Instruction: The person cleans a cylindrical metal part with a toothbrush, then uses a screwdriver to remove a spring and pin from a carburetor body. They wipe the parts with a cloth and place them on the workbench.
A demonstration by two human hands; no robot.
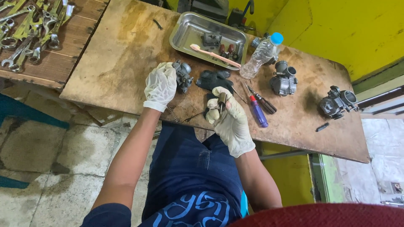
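I see the wooden bench [126, 63] across the upper frame. At centre my left hand [160, 86] curls its fingers around a grey carburettor body [184, 75]; my right hand [229, 120] pinches a small cylindrical part [221, 100] upright just below. That part could slip from gloved fingertips and drop off the bench edge.

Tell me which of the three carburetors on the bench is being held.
The leftmost carburetor, gripped by the gloved left hand. The other two sit untouched farther right.
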